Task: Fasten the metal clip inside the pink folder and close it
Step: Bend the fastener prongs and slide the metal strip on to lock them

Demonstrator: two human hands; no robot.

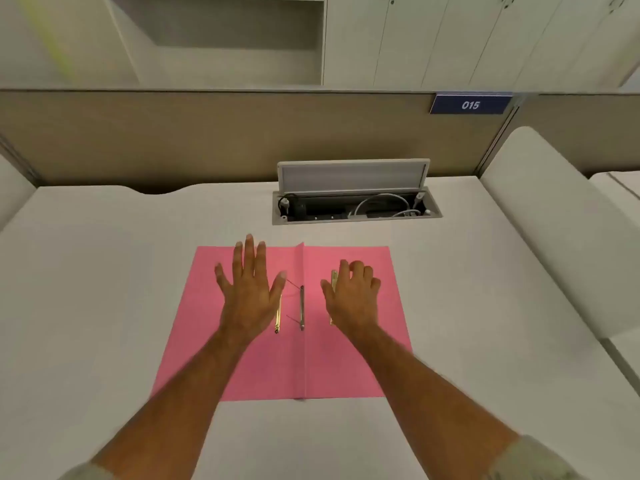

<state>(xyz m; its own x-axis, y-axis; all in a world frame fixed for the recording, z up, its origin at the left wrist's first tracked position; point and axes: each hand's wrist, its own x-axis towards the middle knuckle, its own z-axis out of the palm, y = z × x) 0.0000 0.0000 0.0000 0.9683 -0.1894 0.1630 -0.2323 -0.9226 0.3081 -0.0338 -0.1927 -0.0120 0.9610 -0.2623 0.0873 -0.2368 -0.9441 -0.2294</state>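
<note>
Hands hovered over the open pink folder (242, 368), either side of its fold.
The metal clip (302, 308) lay along the fold between them; left hand (250, 289) splayed flat, right hand (351, 292) curled over a brass strip (334, 277), grip unclear.

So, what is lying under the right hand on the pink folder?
A gold metal strip pokes out beside the right hand, on the pink folder. The hand covers the rest, so whether anything is gripped is unclear.
</note>
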